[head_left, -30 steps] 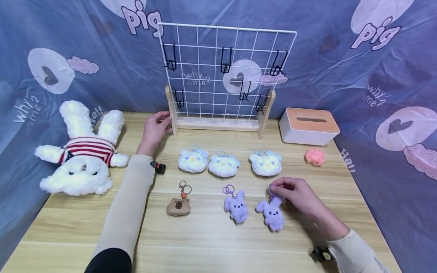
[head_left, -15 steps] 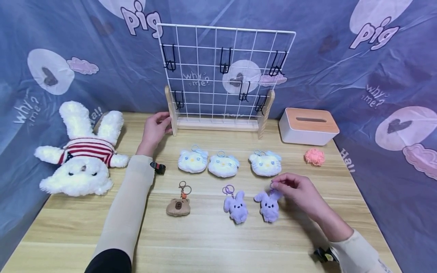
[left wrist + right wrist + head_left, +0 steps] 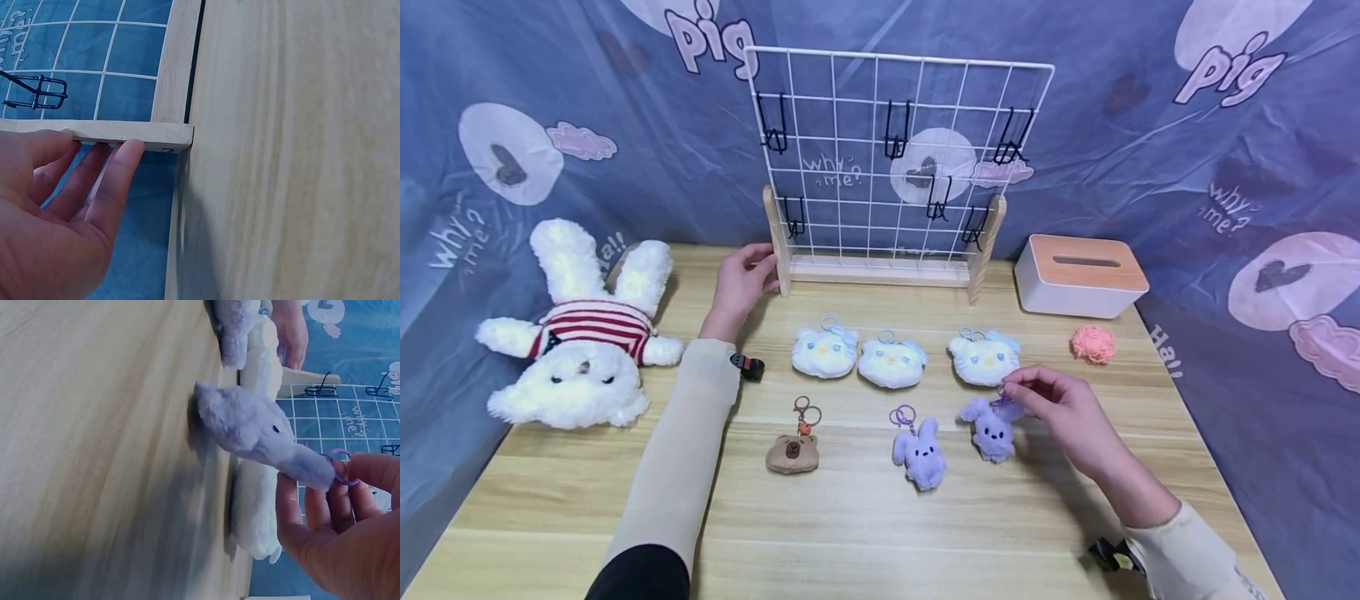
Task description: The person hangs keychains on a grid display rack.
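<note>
A: What occupies the near field?
B: Above the right part of the table (image 3: pixel 850 542), the purple plush keychain (image 3: pixel 994 435) tilts with its long axis running from the feet, on the person's side, to the ring (image 3: pixel 347 483) at the far end. Whether the feet touch the wood cannot be told.

A: Which hand has it?
B: The right hand (image 3: pixel 1071 417), at the ring end: thumb and fingertips pinch together there, the other fingers loosely bent.

A: And beyond?
B: Just past those fingertips lies a white cat plush (image 3: pixel 985 360). Farther off, ahead and to the right hand's left, stands the wire rack (image 3: pixel 880 273). The left hand (image 3: pixel 741 287), well apart from the keychain, rests relaxed fingertips against the rack's left upright (image 3: pixel 777 242).

A: The governing relation?
B: The ring end points rackward, body behind; any forward move would probably go ring first, over the cat plush. The lower right hook (image 3: pixel 975 229) seems nearest.
</note>
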The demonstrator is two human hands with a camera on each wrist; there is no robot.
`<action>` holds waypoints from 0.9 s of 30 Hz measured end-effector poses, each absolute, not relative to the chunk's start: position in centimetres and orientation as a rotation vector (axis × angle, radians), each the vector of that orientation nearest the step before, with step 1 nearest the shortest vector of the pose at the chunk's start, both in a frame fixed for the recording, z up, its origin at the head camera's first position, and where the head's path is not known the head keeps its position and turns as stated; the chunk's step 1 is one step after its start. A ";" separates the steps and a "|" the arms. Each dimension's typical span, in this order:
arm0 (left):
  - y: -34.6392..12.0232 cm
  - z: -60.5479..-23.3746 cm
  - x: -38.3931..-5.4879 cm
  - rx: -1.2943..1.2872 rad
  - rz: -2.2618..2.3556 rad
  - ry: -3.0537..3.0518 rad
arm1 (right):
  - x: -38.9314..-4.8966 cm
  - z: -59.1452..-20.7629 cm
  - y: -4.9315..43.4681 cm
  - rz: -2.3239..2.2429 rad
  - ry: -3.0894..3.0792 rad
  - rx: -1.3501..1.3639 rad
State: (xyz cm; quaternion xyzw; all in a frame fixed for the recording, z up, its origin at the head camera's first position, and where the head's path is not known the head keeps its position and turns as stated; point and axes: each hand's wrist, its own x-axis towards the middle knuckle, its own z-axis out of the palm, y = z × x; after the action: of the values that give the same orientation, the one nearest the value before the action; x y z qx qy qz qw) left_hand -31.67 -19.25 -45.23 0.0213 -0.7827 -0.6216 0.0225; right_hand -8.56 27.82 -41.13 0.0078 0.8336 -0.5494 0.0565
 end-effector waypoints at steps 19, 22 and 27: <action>-19.2 -45.3 -31.9 0.071 -1.980 -2.378 | -10.2 -38.7 27.2 -1.685 2.570 -0.078; -19.2 -45.3 -31.9 0.074 -1.988 -2.373 | -10.8 -38.3 27.2 -1.635 2.618 -0.092; -19.3 -45.4 -32.0 0.079 -1.994 -2.371 | -11.7 -37.5 26.9 -1.659 2.611 -0.118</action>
State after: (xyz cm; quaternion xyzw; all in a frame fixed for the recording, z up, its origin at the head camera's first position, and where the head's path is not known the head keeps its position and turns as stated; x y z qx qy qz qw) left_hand -31.97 -19.30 -45.38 0.0256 -0.7649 -0.6433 0.0213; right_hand -11.69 26.93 -37.48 -0.0381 0.8433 -0.5356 0.0229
